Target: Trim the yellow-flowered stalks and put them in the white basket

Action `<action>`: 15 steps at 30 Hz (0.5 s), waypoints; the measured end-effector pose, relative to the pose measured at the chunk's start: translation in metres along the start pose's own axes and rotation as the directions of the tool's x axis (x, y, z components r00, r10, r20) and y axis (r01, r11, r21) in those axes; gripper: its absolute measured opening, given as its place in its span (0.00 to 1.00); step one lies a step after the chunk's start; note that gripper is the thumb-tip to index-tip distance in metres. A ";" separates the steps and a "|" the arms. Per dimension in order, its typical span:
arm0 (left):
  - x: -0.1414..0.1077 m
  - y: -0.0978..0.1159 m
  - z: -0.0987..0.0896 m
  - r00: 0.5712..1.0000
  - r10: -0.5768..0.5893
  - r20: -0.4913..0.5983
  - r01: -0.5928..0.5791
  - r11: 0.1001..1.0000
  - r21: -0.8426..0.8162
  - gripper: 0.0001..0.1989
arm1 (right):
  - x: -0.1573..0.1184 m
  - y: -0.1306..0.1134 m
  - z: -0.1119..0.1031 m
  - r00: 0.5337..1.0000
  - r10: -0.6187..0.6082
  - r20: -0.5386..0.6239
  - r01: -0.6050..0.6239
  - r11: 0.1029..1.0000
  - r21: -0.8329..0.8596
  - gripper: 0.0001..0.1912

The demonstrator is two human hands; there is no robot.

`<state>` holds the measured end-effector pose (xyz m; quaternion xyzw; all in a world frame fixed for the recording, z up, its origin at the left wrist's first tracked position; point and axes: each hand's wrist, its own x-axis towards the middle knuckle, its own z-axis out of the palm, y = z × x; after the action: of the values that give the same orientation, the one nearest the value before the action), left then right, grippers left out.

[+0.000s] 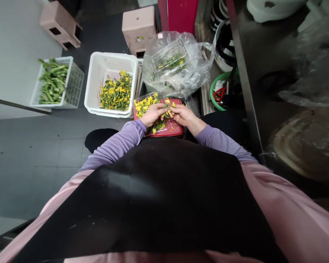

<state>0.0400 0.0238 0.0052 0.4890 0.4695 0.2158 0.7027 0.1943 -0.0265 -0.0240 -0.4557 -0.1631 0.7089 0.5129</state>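
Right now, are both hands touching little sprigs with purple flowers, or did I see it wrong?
One thing's wrong: the flowers are yellow, not purple, as the head view shows. The left hand and right hand are both touching the sprigs.

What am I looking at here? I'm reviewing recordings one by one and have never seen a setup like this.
There is no machine here, just a person's two bare hands. The single picture comes from a camera worn on the head, looking forward and down over a black apron. The left hand and right hand meet above a red surface, holding a small bunch of yellow-flowered greens between their fingertips. More flowers lie beside the left hand. Beyond are a white basket with similar greens and a clear plastic bag.
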 end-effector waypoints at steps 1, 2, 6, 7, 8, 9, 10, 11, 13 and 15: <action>0.002 0.001 0.001 1.000 0.004 -0.009 -0.005 1.000 -0.019 0.07 | 0.001 -0.001 -0.001 1.000 -0.012 -0.021 0.013 1.000 0.024 0.08; 0.005 0.002 0.002 1.000 0.004 -0.025 -0.005 0.999 -0.048 0.07 | 0.001 -0.003 -0.002 0.998 -0.028 -0.050 0.030 0.999 0.040 0.09; 0.013 0.003 0.005 0.993 -0.078 -0.087 0.065 0.988 -0.138 0.07 | -0.001 -0.014 -0.006 0.991 -0.042 -0.123 0.043 0.999 0.009 0.08; 0.013 0.003 0.006 0.991 -0.096 -0.088 0.084 0.987 -0.136 0.05 | -0.002 -0.016 -0.007 0.993 -0.027 -0.111 0.026 1.000 -0.012 0.08; 0.014 0.003 0.006 0.991 -0.105 -0.087 0.093 0.987 -0.128 0.03 | -0.003 -0.018 -0.008 0.996 -0.012 -0.091 0.009 0.999 -0.036 0.08; 0.014 0.003 0.006 0.991 -0.104 -0.086 0.094 0.989 -0.115 0.02 | -0.004 -0.019 -0.009 0.998 -0.001 -0.067 -0.003 0.998 -0.062 0.08; 0.013 0.004 0.006 0.992 -0.096 -0.088 0.087 0.991 -0.099 0.03 | -0.004 -0.020 -0.009 0.999 0.009 -0.044 -0.013 0.996 -0.092 0.08; 0.013 0.004 0.006 0.992 -0.085 -0.089 0.077 0.994 -0.081 0.05 | -0.005 -0.020 -0.010 1.000 0.019 -0.021 -0.022 0.992 -0.124 0.08; 0.012 0.006 0.007 0.995 -0.060 -0.085 0.056 0.997 -0.044 0.06 | -0.005 -0.019 -0.011 0.999 0.044 0.022 -0.039 0.982 -0.183 0.09; 0.011 0.009 0.008 0.997 -0.035 -0.071 0.035 0.999 -0.014 0.06 | -0.004 -0.019 -0.012 0.998 0.057 0.041 -0.046 0.973 -0.227 0.11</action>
<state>0.0531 0.0322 0.0086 0.4682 0.5012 0.2237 0.6925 0.2152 -0.0252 -0.0155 -0.4984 -0.2428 0.7094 0.4352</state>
